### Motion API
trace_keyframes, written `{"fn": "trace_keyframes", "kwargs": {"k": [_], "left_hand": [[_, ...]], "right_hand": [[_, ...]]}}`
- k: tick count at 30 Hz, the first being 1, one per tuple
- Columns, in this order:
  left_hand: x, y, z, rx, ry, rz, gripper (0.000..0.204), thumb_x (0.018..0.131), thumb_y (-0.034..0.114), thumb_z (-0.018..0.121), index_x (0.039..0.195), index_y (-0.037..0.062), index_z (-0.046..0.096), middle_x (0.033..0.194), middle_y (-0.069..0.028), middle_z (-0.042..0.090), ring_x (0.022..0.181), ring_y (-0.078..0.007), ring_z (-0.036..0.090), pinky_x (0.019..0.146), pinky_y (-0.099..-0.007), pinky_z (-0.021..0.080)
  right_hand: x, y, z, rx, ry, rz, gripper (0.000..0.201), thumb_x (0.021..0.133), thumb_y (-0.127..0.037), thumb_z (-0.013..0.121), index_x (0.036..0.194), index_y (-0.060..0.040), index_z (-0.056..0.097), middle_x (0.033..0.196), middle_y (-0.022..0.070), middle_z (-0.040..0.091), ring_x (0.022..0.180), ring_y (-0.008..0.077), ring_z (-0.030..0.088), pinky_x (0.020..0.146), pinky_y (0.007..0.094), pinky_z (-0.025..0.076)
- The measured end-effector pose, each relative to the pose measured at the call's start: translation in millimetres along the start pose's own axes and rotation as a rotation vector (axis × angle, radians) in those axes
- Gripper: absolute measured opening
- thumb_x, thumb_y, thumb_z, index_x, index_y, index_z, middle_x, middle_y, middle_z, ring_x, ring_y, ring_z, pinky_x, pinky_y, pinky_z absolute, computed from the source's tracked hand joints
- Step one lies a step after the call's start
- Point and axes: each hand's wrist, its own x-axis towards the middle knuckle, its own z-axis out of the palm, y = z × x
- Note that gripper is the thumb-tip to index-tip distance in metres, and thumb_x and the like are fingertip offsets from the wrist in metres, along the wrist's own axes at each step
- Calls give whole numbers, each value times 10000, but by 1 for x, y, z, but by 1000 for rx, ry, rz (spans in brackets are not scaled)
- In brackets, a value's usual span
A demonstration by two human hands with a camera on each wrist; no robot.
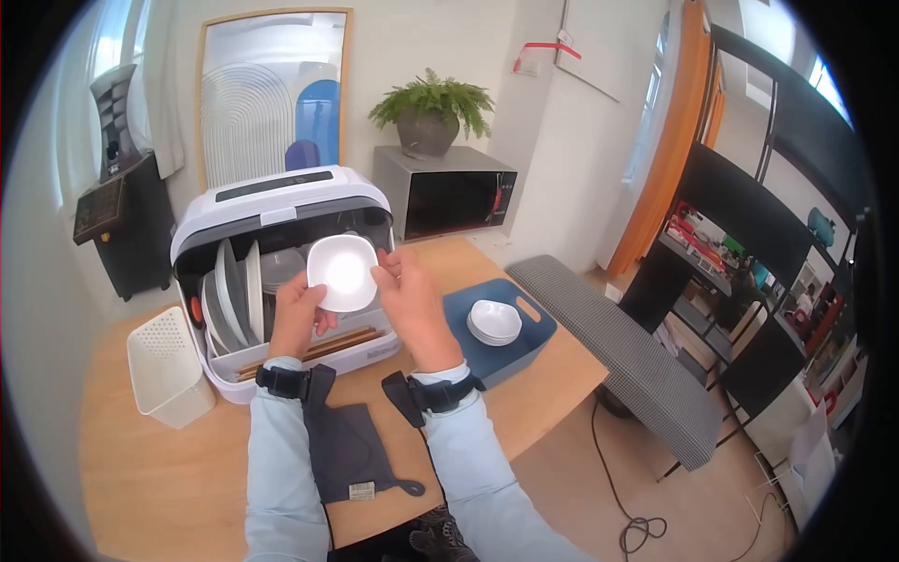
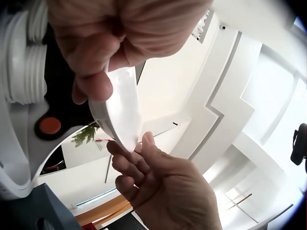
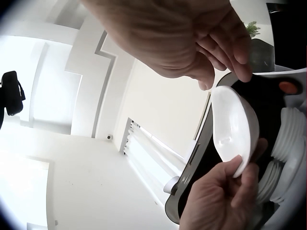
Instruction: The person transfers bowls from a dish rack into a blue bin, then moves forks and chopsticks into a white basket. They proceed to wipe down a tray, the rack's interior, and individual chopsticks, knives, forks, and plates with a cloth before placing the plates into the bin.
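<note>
A small white squarish bowl (image 1: pixel 342 272) is held up in front of an open white dish box (image 1: pixel 281 194). My left hand (image 1: pixel 294 317) pinches its lower left rim between thumb and fingers, clearly so in the right wrist view. At the opposite rim is my right hand (image 1: pixel 412 307); its thumb and loosely bent fingers stand on either side of the bowl's corner, with a small gap in the right wrist view. Plates (image 1: pixel 229 295) stand upright inside the box, and chopsticks (image 1: pixel 348 343) lie along its front. Similar white bowls (image 1: pixel 494 320) are stacked in a blue bin (image 1: pixel 524 361) at the right.
A perforated white basket (image 1: pixel 169 365) stands left of the box. A dark grey cloth (image 1: pixel 351 454) lies on the wooden table (image 1: pixel 524 412) between my forearms. Behind are a microwave (image 1: pixel 454 199) and a potted fern (image 1: pixel 428 131). A checked bench (image 1: pixel 609 351) flanks the table's right edge.
</note>
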Motion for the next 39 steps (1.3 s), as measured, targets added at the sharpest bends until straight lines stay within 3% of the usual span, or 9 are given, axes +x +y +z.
{"fn": "trace_keyframes", "kwargs": {"k": [6,11,15,21,24,30,33,37,39], "left_hand": [[0,-4,-10,26,26,-29,233,869,59,462,1009,-78,589,687,-121,614,451,-140,545,356,-234,350],[1,-5,-15,59,31,-48,224,862,43,454,987,-84,589,681,-121,607,447,-143,542,365,-243,354],[2,-5,-15,97,44,-65,221,861,37,453,986,-88,586,681,-120,603,446,-142,544,366,-244,350],[4,-10,-17,130,34,-88,251,867,45,465,1038,-98,583,713,-130,609,453,-143,550,359,-241,347],[4,-12,-17,117,26,-83,269,872,50,470,1063,-102,582,728,-134,613,456,-144,551,354,-236,345],[6,-14,-21,133,21,-100,265,876,48,466,1063,-96,588,721,-127,612,454,-140,542,356,-234,343],[5,-15,-20,131,15,-119,266,876,44,462,1065,-91,590,710,-122,607,453,-138,539,359,-235,344],[4,-11,-17,81,27,-87,211,858,16,451,964,-91,599,631,-121,590,409,-135,506,374,-260,348],[6,-14,-20,88,28,-79,216,853,12,447,966,-92,600,633,-122,592,410,-136,506,375,-260,351]], "right_hand": [[-3,34,-87,-335,-72,136,228,809,-226,684,853,-8,633,840,192,667,836,388,640,726,439,493],[-12,112,-144,-855,-331,262,417,730,-312,777,937,20,633,998,242,665,945,369,643,812,421,505],[-17,153,-159,-815,-394,366,672,692,-293,816,1215,56,579,1200,287,594,1076,370,613,917,388,484],[-10,191,-170,-739,-412,292,631,714,-218,798,1215,84,563,1102,300,621,1016,399,623,887,401,499],[-15,192,-166,-712,-303,247,587,720,-229,798,1166,89,589,1028,299,637,978,409,629,856,415,509],[-23,139,-157,-812,-470,273,525,697,-320,822,991,79,650,956,281,651,922,413,638,807,442,509],[-27,125,-157,-836,-436,242,463,716,-311,808,926,71,655,948,276,653,895,415,641,777,440,509],[-25,86,-141,-758,-200,-7,302,783,-217,752,863,60,661,840,241,669,807,371,667,687,418,517],[-24,53,-126,-512,-159,-23,264,794,-194,740,863,49,666,784,226,668,749,341,676,640,390,518]]}}
